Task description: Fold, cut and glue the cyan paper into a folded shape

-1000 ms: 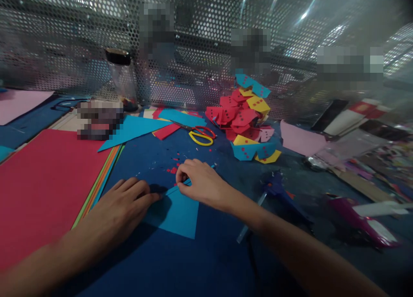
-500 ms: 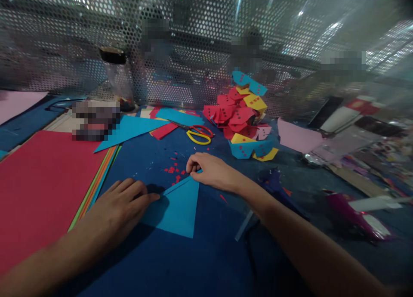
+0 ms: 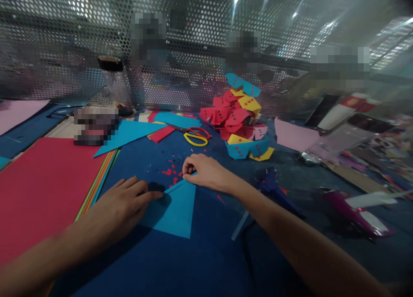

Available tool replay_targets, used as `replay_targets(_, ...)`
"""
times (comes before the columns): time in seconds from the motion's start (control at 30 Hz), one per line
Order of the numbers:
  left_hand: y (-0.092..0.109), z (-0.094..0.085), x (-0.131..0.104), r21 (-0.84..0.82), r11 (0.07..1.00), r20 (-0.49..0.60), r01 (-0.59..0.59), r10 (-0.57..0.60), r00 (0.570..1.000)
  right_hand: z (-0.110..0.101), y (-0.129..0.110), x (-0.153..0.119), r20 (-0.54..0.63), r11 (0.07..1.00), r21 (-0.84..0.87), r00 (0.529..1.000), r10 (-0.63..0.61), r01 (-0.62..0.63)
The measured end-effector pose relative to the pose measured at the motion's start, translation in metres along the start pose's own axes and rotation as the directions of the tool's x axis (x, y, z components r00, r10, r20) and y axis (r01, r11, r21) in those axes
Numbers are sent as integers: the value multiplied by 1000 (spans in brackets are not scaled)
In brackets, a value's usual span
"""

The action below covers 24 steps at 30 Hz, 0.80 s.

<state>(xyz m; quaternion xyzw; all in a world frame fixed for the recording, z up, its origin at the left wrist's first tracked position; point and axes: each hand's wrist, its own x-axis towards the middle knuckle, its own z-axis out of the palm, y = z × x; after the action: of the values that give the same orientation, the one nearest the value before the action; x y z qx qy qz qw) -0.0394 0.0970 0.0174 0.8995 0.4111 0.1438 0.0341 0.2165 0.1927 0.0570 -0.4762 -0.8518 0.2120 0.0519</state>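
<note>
A blue paper sheet with a narrow fold along its upper edge lies on the dark blue table. My left hand rests on its left part, the index fingertip on the fold and the other fingers curled and partly hidden. At the upper right corner my right hand pinches the folded edge between thumb and fingers. Small red paper bits are scattered just beyond the fold. Scissors with red and yellow handles lie farther back.
Red sheets are stacked at the left, near a blue triangle. Folded red, yellow and blue pieces are piled behind. A jar stands at the back left. A blue glue gun and a magenta tool lie right.
My left index finger has slid slightly right along the fold. My right hand still pinches the corner. The whole view has shifted a little.
</note>
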Motion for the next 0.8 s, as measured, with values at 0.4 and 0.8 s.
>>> replay_targets(0.4,-7,-2,26,92,988,78,-122,115,990,17,-22,-4,0,997,29,998,-66,66)
replay_targets(0.8,-20,-5,28,-136,976,22,-172,176,984,18,-20,0,32,996,57,997,-64,62)
